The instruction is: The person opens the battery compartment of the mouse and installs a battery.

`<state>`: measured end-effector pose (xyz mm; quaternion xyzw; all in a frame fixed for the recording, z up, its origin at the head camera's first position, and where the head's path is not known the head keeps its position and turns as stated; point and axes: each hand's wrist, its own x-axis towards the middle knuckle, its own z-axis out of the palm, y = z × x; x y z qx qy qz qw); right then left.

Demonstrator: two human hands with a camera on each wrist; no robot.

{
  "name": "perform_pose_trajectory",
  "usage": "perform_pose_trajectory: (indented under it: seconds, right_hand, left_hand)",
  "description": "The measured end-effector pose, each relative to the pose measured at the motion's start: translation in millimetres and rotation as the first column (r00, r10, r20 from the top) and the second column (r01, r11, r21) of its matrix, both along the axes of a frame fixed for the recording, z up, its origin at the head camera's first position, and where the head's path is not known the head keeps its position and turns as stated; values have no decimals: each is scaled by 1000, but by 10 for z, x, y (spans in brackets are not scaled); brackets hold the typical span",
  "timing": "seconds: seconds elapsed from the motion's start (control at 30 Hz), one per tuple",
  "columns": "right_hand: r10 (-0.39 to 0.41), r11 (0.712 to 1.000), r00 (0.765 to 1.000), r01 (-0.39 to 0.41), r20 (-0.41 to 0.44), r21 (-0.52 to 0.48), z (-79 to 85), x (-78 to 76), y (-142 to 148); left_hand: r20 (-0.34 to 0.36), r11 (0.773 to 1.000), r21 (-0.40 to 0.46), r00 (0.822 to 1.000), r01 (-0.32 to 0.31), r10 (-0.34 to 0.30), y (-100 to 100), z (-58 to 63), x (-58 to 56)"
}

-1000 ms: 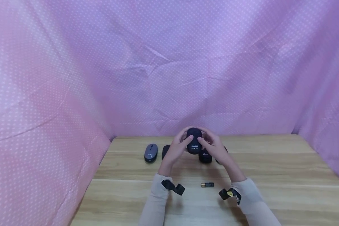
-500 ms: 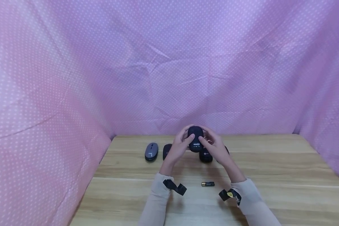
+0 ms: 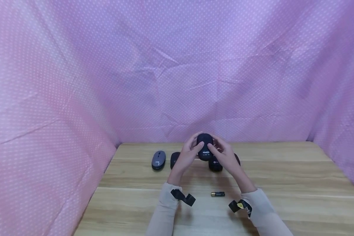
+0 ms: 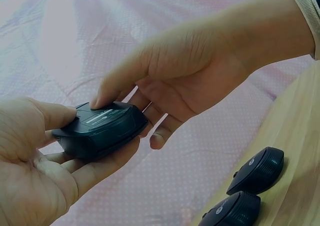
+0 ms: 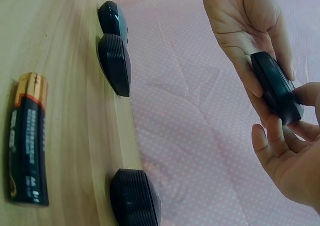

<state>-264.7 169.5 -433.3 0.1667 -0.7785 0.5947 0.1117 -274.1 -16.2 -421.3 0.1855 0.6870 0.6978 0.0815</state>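
Note:
Between both hands a black computer mouse (image 3: pixel 205 149) is held up above the back of the table, its underside with a white label facing the head camera. My left hand (image 3: pixel 187 157) grips its left side, thumb on the underside and fingers behind. On the opposite side my right hand (image 3: pixel 226 158) holds it the same way, thumb pressing near the middle. The left wrist view shows the mouse (image 4: pixel 102 128) with both thumbs on its labelled face. An AA battery (image 3: pixel 217 194) lies on the table below the hands, large in the right wrist view.
A grey mouse (image 3: pixel 158 160) stands at the left on the wooden table (image 3: pixel 129 203). More black mice (image 3: pixel 215 164) sit in the same row, partly hidden by the hands and wrists. Pink dotted cloth (image 3: pixel 177 82) hangs behind the table and at its sides.
Both hands keep their grip on the mouse, which stays almost in place. Only a slight shift of the whole view shows; the battery and the other mice lie as before.

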Motion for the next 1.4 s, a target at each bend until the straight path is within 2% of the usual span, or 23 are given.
perform_pose_trajectory:
  seconds: [0.23, 0.47, 0.7, 0.9, 1.23, 1.4]
  right_hand:
    - [-31, 999, 998, 29, -53, -37, -57, -116, -28]
    - [-43, 998, 999, 42, -21, -40, -71, -218, -37]
    - [-51, 999, 999, 51, -13, 6, -78, -350, -41]
    - [-61, 998, 998, 61, -16, 12, -76, -440, -8]
    - [-87, 996, 996, 86, -26, -9, -17, -432, -3]
    - [-98, 995, 995, 98, -14, -3, -29, -427, 2]
  left_hand:
    - [-16, 1000, 9, 1000, -10, 10, 27, -48, -107]
    - [-11, 1000, 15, 1000, -12, 13, 29, -88, -218]
    - [-33, 998, -57, 999, -7, 5, -67, -81, -362]
    - [-42, 994, -103, 998, 42, -47, -100, -100, -496]
    - [-1, 985, -160, 998, 67, -68, -126, -75, -480]
    - [5, 979, -193, 997, 70, -71, -147, -103, -472]
